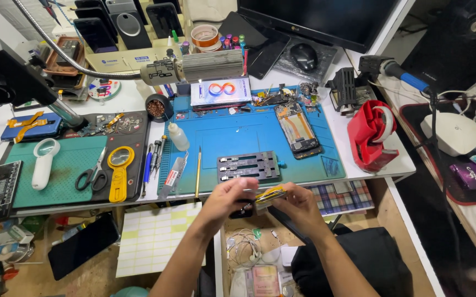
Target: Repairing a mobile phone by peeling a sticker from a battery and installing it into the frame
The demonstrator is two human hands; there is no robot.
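My left hand (228, 199) and my right hand (297, 206) meet just in front of the bench edge. Together they hold a small yellow and dark phone part (270, 194) between the fingertips; its exact kind is too small to tell. Right behind the hands, a dark metal clamp fixture (248, 166) lies on the blue work mat (232, 137). An opened phone (297, 129) with its insides showing lies on the mat's right side.
A red tape dispenser (371, 135) stands at the right. Scissors (94, 176), a yellow magnifier (119, 171), a white magnifier (43, 162) and tweezers (197, 173) lie on the left. A soldering iron holder (343, 88), a glue bottle (178, 136) and a monitor (320, 19) stand behind.
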